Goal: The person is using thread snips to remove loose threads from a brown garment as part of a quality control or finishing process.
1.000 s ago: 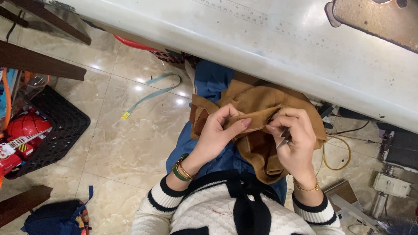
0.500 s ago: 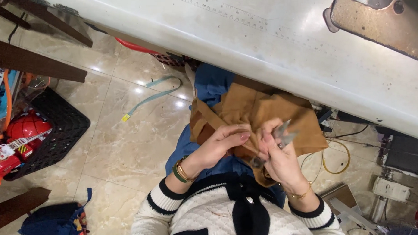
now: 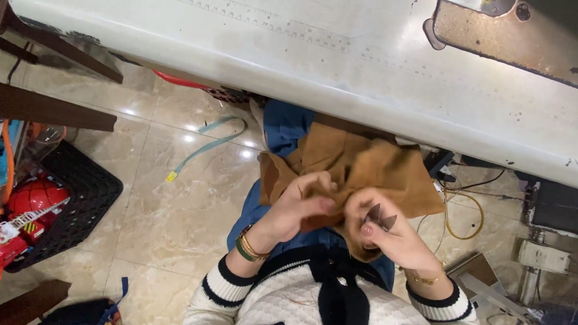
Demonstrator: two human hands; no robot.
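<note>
Cloth (image 3: 365, 171), tan-brown and crumpled, sits in your lap just below the table edge, and both your hands are bunched at its near edge. Your left hand (image 3: 300, 204) has its fingers curled and pinching a fold of it near the middle. Your right hand (image 3: 379, 230) is closed as well, gripping the cloth beside the left, with a small dark metal tool, likely thread snips (image 3: 378, 215), poking out between its fingers, tips pointing away from you. The hands are just beside each other, nearly touching.

Judging from this, you are mid-way through trimming or picking at one spot on the near edge; whether a thread is already cut I cannot tell, since the point of work is hidden by your fingers. The rest of the piece looks unhandled for now.

The cloth's long axis runs left to right across your lap, tilted slightly, with the wider loose end fanning to your right and a narrower flap hanging at your left. It lies over blue fabric (image 3: 284, 127) on your knees.

Farther out, the white table (image 3: 254, 46) spans the top, with a sewing machine base (image 3: 518, 29) set into it at the far right.
</note>
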